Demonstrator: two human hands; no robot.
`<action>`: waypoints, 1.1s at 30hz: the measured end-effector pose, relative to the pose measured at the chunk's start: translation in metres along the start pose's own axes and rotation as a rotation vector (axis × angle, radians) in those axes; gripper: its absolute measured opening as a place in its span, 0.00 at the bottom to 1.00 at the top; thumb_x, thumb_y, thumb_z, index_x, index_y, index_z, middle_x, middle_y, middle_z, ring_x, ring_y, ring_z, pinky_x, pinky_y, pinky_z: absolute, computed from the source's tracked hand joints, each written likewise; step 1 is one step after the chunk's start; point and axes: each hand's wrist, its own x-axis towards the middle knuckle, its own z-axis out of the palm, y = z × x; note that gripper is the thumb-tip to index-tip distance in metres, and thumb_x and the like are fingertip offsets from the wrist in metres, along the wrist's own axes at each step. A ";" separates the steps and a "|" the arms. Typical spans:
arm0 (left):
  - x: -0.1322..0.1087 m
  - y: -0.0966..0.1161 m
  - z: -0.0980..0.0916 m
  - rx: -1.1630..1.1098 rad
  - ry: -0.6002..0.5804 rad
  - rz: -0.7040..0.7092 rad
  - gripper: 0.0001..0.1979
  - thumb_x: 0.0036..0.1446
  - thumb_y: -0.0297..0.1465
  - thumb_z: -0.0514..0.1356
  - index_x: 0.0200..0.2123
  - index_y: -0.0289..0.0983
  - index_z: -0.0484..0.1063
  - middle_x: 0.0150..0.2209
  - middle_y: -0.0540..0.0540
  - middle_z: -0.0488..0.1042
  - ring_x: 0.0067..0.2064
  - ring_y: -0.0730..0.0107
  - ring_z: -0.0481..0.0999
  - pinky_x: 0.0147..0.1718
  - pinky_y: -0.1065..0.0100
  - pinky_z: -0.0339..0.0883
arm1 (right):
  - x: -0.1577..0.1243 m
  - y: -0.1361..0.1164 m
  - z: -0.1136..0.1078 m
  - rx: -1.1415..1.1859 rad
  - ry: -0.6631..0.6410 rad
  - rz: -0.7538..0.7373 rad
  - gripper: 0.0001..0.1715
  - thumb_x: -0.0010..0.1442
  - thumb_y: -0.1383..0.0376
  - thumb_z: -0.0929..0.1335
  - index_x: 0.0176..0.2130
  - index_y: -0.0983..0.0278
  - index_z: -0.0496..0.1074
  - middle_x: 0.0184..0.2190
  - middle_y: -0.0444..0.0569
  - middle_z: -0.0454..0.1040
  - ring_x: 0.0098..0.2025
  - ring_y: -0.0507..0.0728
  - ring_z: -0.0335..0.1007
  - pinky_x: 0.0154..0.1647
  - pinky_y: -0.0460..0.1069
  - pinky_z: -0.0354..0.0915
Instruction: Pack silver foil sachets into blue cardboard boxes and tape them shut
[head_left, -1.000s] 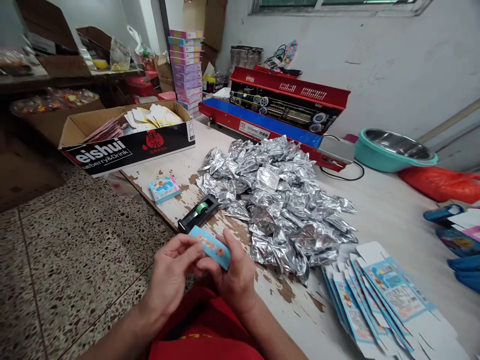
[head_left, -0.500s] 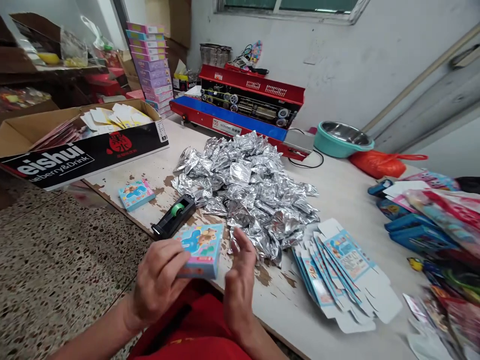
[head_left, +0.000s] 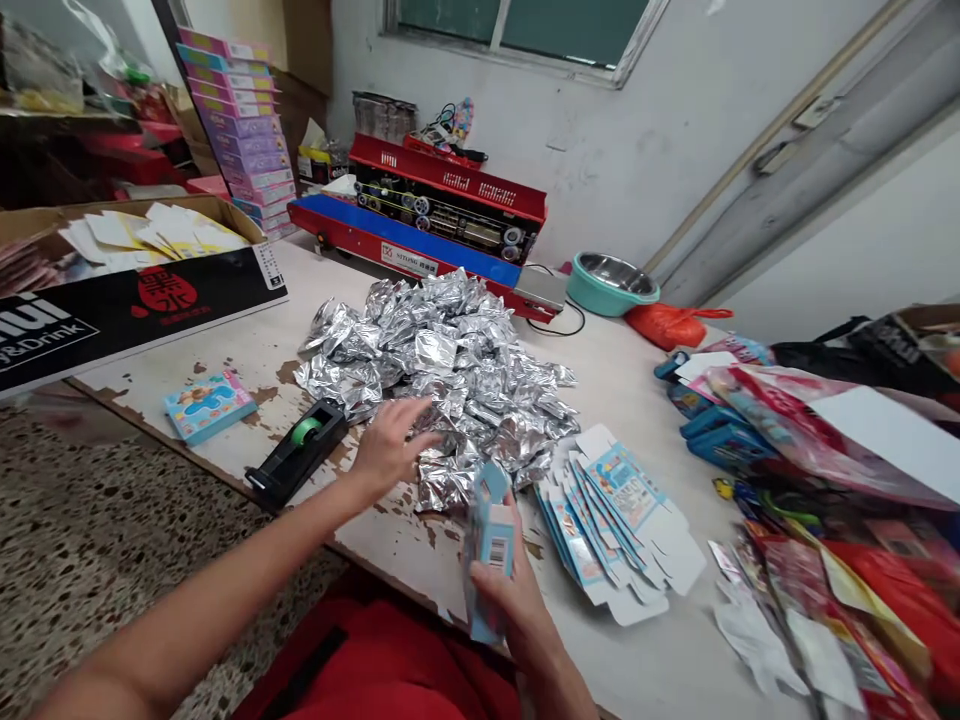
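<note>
My right hand (head_left: 514, 590) grips a small blue carton (head_left: 491, 560) held on its edge, its barcode side toward me and an end flap standing up. Fingers apart, my left hand (head_left: 394, 445) reaches to the near side of a heap of silver foil packets (head_left: 457, 350); it holds nothing I can see. Left of that hand lies a black tape dispenser (head_left: 296, 455) with a green roll. Beyond it a closed blue carton (head_left: 210, 405) rests near the table edge. Flattened cartons (head_left: 615, 520) fan out to the right of my right hand.
A red sealing machine (head_left: 442, 220) with a blue belt stands behind the heap. At left is a black cardboard box (head_left: 187, 300) of folded cards. A teal basin (head_left: 611, 285) sits at the back right, with assorted plastic packages (head_left: 810, 420) along the right side.
The carton has passed from my left hand to my right and been turned on edge. My left hand has moved forward to the foil packets. The view has swung right.
</note>
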 end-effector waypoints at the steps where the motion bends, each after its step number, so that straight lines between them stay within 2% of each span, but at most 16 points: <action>1: 0.022 -0.001 0.007 0.060 0.037 -0.086 0.31 0.55 0.45 0.61 0.58 0.38 0.64 0.55 0.36 0.68 0.57 0.48 0.65 0.52 0.50 0.62 | 0.001 -0.004 -0.004 -0.210 0.030 -0.051 0.59 0.44 0.51 0.74 0.66 0.55 0.46 0.64 0.52 0.55 0.65 0.66 0.51 0.63 0.62 0.51; 3: 0.057 -0.003 0.021 0.059 0.071 -0.266 0.38 0.44 0.48 0.66 0.55 0.36 0.66 0.54 0.32 0.65 0.57 0.37 0.62 0.51 0.44 0.58 | 0.001 -0.008 -0.009 -0.618 0.122 -0.110 0.61 0.45 0.53 0.73 0.67 0.56 0.41 0.65 0.54 0.52 0.65 0.67 0.49 0.64 0.63 0.50; 5: 0.078 -0.008 0.029 -0.044 0.097 -0.382 0.31 0.39 0.43 0.69 0.46 0.34 0.71 0.49 0.32 0.68 0.54 0.35 0.63 0.51 0.43 0.57 | -0.001 -0.004 -0.011 -0.952 0.233 -0.156 0.60 0.44 0.56 0.73 0.67 0.58 0.44 0.61 0.58 0.55 0.62 0.70 0.52 0.61 0.65 0.53; 7: 0.083 -0.016 0.025 -0.170 0.108 -0.410 0.20 0.42 0.36 0.65 0.40 0.35 0.71 0.42 0.37 0.72 0.49 0.44 0.69 0.49 0.48 0.60 | -0.004 0.009 -0.012 -1.203 0.306 -0.207 0.60 0.41 0.59 0.75 0.67 0.57 0.47 0.59 0.59 0.58 0.59 0.73 0.56 0.57 0.67 0.56; 10: 0.062 -0.027 0.002 -0.363 0.127 -0.438 0.16 0.49 0.34 0.56 0.43 0.37 0.66 0.36 0.44 0.73 0.40 0.60 0.74 0.41 0.59 0.67 | -0.005 0.028 -0.012 -1.374 0.327 -0.351 0.57 0.39 0.59 0.77 0.64 0.55 0.55 0.62 0.61 0.55 0.61 0.78 0.51 0.56 0.74 0.51; 12: 0.035 -0.025 -0.015 -0.482 0.114 -0.458 0.16 0.51 0.35 0.53 0.43 0.36 0.64 0.37 0.43 0.74 0.38 0.63 0.75 0.37 0.62 0.70 | -0.001 0.028 -0.006 -1.283 0.344 -0.496 0.51 0.42 0.55 0.77 0.62 0.57 0.59 0.64 0.61 0.51 0.64 0.77 0.45 0.58 0.75 0.47; 14: 0.005 -0.013 -0.025 -0.689 0.009 -0.494 0.14 0.52 0.35 0.54 0.40 0.34 0.66 0.38 0.42 0.75 0.38 0.63 0.76 0.39 0.61 0.71 | 0.008 0.016 0.007 -0.987 0.345 -0.553 0.46 0.48 0.52 0.74 0.62 0.59 0.59 0.65 0.61 0.51 0.64 0.72 0.48 0.60 0.71 0.50; 15: -0.010 -0.005 -0.026 -0.809 -0.060 -0.520 0.13 0.52 0.35 0.56 0.38 0.33 0.67 0.38 0.41 0.76 0.37 0.63 0.76 0.40 0.61 0.71 | 0.013 0.006 0.016 -0.779 0.308 -0.513 0.44 0.51 0.52 0.73 0.62 0.59 0.58 0.64 0.60 0.53 0.62 0.69 0.54 0.59 0.67 0.56; 17: -0.035 0.012 -0.025 -1.020 -0.171 -0.576 0.12 0.51 0.34 0.60 0.37 0.33 0.70 0.38 0.42 0.76 0.37 0.65 0.76 0.41 0.64 0.70 | 0.027 -0.012 0.033 -0.367 0.149 -0.297 0.39 0.53 0.53 0.72 0.59 0.62 0.61 0.56 0.58 0.65 0.50 0.62 0.69 0.48 0.58 0.67; 18: -0.045 0.018 -0.022 -1.084 -0.191 -0.597 0.12 0.51 0.34 0.62 0.38 0.33 0.70 0.39 0.43 0.76 0.38 0.67 0.75 0.40 0.66 0.69 | 0.033 -0.019 0.040 -0.214 0.068 -0.184 0.35 0.52 0.53 0.72 0.55 0.64 0.66 0.49 0.56 0.71 0.41 0.59 0.72 0.41 0.54 0.69; 20: -0.058 0.025 -0.017 -1.111 -0.191 -0.603 0.15 0.53 0.36 0.63 0.42 0.36 0.70 0.42 0.45 0.75 0.38 0.69 0.74 0.39 0.68 0.69 | 0.044 -0.025 0.050 -0.047 -0.019 -0.045 0.25 0.50 0.54 0.74 0.43 0.67 0.72 0.33 0.49 0.76 0.29 0.53 0.69 0.30 0.48 0.65; 21: -0.062 0.026 -0.015 -1.087 -0.187 -0.600 0.17 0.53 0.38 0.63 0.44 0.37 0.69 0.42 0.46 0.74 0.38 0.70 0.74 0.39 0.69 0.68 | 0.048 -0.025 0.053 -0.017 -0.020 -0.028 0.22 0.49 0.55 0.74 0.38 0.68 0.73 0.28 0.47 0.75 0.26 0.52 0.67 0.28 0.47 0.63; 23: -0.065 0.024 -0.013 -0.990 -0.188 -0.584 0.19 0.51 0.38 0.66 0.44 0.37 0.69 0.39 0.48 0.74 0.37 0.72 0.72 0.36 0.71 0.67 | 0.051 -0.021 0.054 0.036 0.004 -0.027 0.19 0.47 0.57 0.76 0.34 0.68 0.73 0.27 0.45 0.75 0.27 0.52 0.67 0.28 0.46 0.63; 28: -0.062 0.018 -0.015 -0.978 -0.296 -0.621 0.19 0.46 0.36 0.69 0.40 0.33 0.72 0.36 0.46 0.76 0.34 0.71 0.73 0.33 0.73 0.66 | 0.045 -0.009 0.050 0.206 0.037 0.048 0.20 0.45 0.59 0.77 0.35 0.66 0.71 0.28 0.45 0.77 0.28 0.53 0.70 0.32 0.48 0.65; 31: -0.062 0.013 -0.015 -0.937 -0.363 -0.697 0.18 0.46 0.38 0.68 0.37 0.33 0.73 0.33 0.46 0.76 0.32 0.70 0.73 0.29 0.72 0.66 | 0.036 -0.009 0.045 0.071 0.021 -0.004 0.17 0.47 0.59 0.76 0.33 0.65 0.72 0.27 0.45 0.76 0.29 0.54 0.70 0.32 0.48 0.65; 33: -0.063 0.004 -0.012 -0.891 -0.313 -0.708 0.16 0.43 0.36 0.69 0.31 0.32 0.72 0.30 0.46 0.76 0.31 0.70 0.73 0.29 0.73 0.65 | 0.027 -0.007 0.036 -0.145 -0.038 -0.094 0.15 0.51 0.57 0.73 0.36 0.64 0.74 0.32 0.47 0.77 0.34 0.56 0.72 0.37 0.51 0.67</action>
